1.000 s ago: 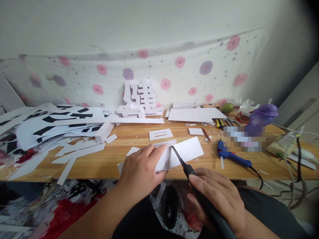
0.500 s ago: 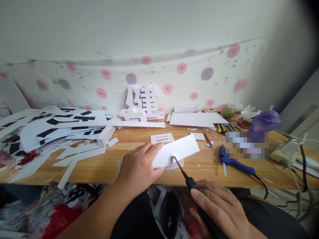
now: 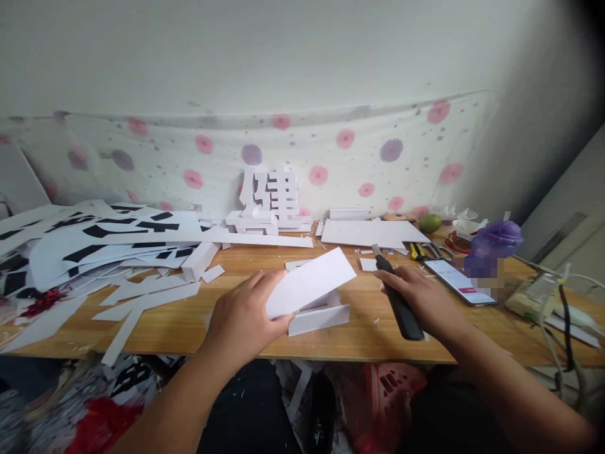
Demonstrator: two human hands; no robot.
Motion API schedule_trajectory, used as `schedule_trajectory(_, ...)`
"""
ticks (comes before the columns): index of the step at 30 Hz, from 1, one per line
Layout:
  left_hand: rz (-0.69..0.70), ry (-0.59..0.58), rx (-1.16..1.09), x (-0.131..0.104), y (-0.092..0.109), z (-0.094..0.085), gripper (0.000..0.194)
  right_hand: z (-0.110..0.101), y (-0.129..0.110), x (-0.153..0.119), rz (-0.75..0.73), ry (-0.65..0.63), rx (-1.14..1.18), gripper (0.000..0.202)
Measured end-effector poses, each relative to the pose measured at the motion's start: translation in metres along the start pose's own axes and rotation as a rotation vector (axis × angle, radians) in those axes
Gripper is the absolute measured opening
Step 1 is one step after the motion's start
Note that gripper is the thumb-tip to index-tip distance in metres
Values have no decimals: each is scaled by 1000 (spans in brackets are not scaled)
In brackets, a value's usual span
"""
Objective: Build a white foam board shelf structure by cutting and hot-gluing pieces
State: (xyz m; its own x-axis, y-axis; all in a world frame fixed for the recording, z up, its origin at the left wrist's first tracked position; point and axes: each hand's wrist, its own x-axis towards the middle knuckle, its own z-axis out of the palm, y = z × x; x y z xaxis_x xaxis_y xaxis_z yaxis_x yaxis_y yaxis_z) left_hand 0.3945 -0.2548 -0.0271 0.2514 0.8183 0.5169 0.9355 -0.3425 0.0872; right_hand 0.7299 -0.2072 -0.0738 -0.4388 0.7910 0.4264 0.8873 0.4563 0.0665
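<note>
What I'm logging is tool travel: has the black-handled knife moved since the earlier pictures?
Yes: judged against the table's front edge, the black-handled knife has moved right and farther in over the table.

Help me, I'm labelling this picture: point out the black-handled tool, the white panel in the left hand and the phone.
Black-handled tool (image 3: pixel 403 311), head view: lower handle.
White panel (image 3: pixel 312 283), head view: middle of upper face.
Phone (image 3: pixel 452 279), head view: screen.

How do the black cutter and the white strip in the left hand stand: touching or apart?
Apart. The head view shows wooden tabletop between the cutter in the right hand and the white strip in the left hand.
</note>
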Motion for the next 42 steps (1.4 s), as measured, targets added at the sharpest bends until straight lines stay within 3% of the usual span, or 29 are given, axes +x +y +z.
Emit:
schedule_trajectory(4,15,-77,-36,-10,-7,8,50,27,14,29,-33,-213,-45,55)
schedule_trajectory(10,-16,-145,-35,-17,-13,14,52,56,8,44,-73,-376,-89,34)
schedule_trajectory(17,-33,-213,-86,-10,-10,18,52,66,13,45,-77,-428,-84,25)
schedule_trajectory(24,-48,-269,-119,-7,-8,19,54,79,18,41,-62,-345,-16,34)
schedule_trajectory(27,-59,-301,-140,-9,-7,17,58,67,19,40,-36,-191,26,43)
schedule_trajectory(31,-22,-415,-199,-19,-2,19,60,23,-3,31,8,130,87,33)
schedule_trajectory(33,-6,-461,-220,-26,2,21,62,-1,-28,21,-83,223,154,34)
schedule_trajectory(34,1,-473,-231,-30,4,22,64,-11,-42,16,-197,265,245,36)
schedule_trajectory(38,35,-473,-280,-41,12,24,67,-26,-89,-2,-436,89,295,75)
schedule_trajectory(42,61,-452,-288,-46,16,19,64,-12,-104,-8,-403,-47,330,84)
